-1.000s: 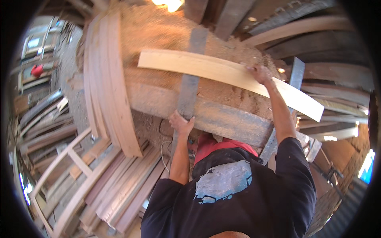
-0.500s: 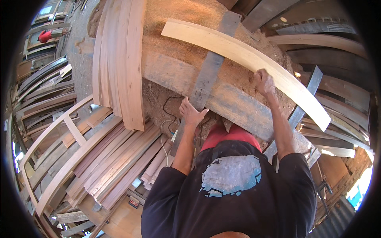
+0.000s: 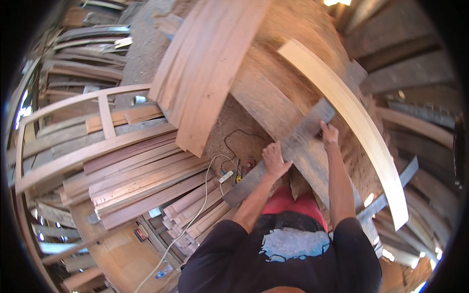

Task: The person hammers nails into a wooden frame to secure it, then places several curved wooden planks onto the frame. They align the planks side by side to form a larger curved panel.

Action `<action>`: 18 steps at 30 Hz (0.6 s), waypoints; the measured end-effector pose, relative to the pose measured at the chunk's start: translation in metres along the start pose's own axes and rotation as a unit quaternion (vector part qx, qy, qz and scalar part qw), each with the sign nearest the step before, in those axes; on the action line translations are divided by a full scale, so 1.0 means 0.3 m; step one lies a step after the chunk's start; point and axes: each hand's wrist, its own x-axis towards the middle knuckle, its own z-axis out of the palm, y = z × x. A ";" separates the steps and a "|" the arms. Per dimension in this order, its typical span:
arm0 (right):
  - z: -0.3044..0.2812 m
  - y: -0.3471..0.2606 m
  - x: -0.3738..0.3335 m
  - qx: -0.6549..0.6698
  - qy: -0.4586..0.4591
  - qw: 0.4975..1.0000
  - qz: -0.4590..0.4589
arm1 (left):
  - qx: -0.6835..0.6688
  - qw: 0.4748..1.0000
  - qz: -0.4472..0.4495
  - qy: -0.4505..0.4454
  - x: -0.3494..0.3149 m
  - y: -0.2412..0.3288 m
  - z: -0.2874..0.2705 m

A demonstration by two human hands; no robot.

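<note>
A dark grey board (image 3: 298, 139) lies slantwise across a wide, dusty plank (image 3: 266, 100). My left hand (image 3: 276, 161) is closed over the grey board's near edge, with its fingers on top and the thumb out to the side. Farther up the same edge, my right hand (image 3: 330, 134) grips the board with bent fingers; its fingertips are partly hidden. A pale curved board (image 3: 359, 115) rests over the far part of the grey board, beyond my right hand and touching neither hand.
Long reddish boards (image 3: 207, 68) lie stacked at the upper left. Below them are piled wood strips (image 3: 141, 183) and a curved wooden frame (image 3: 78, 158). A white power strip (image 3: 225, 177) with a cable sits left of my left hand. Sawdust (image 3: 293, 24) covers the far ground.
My right hand has come away from the pale curved board and now holds the grey board. My left hand stays at the grey board, its fingers farther over it. The view has turned.
</note>
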 end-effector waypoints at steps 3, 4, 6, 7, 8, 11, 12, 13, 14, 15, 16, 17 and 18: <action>-0.002 0.030 0.109 -0.023 -0.023 0.999 -0.006 | -0.017 0.999 0.023 0.026 0.033 0.041 -0.017; -0.058 0.040 0.128 -0.053 -0.025 0.998 -0.006 | -0.008 1.000 0.012 0.009 0.035 0.047 -0.007; -0.013 -0.079 0.016 -0.172 -0.013 0.984 -0.042 | -0.042 0.999 0.001 0.007 0.022 0.019 0.009; -0.018 -0.081 0.001 -0.184 -0.016 0.983 0.000 | -0.044 0.999 -0.003 -0.006 0.003 0.023 0.014; -0.020 -0.105 0.019 -0.186 -0.021 0.982 0.030 | -0.040 0.999 0.000 -0.006 0.025 0.029 0.006; -0.047 -0.072 0.037 -0.068 -0.040 0.996 0.048 | -0.030 0.999 0.021 -0.002 0.037 0.030 0.003; -0.067 -0.062 0.036 -0.078 -0.027 0.996 0.047 | -0.029 0.999 0.029 0.002 0.038 0.032 0.007; -0.060 -0.067 0.029 -0.088 -0.022 0.995 0.047 | -0.030 0.999 0.038 0.007 0.039 0.016 0.005; -0.055 -0.072 0.020 -0.098 -0.018 0.994 0.046 | -0.031 0.998 0.046 0.012 0.040 0.001 0.006; -0.053 -0.077 0.008 -0.094 -0.016 0.994 0.049 | -0.032 0.998 0.054 0.018 0.041 -0.012 0.007; -0.053 -0.068 0.003 -0.089 -0.012 0.995 0.052 | -0.031 0.998 0.060 0.013 0.047 -0.021 -0.003; -0.054 -0.060 -0.002 -0.084 -0.009 0.995 0.054 | -0.031 0.997 0.066 0.009 0.053 -0.028 -0.012; -0.055 -0.052 -0.006 -0.082 -0.006 0.995 0.056 | -0.031 0.997 0.071 0.005 0.055 -0.031 -0.018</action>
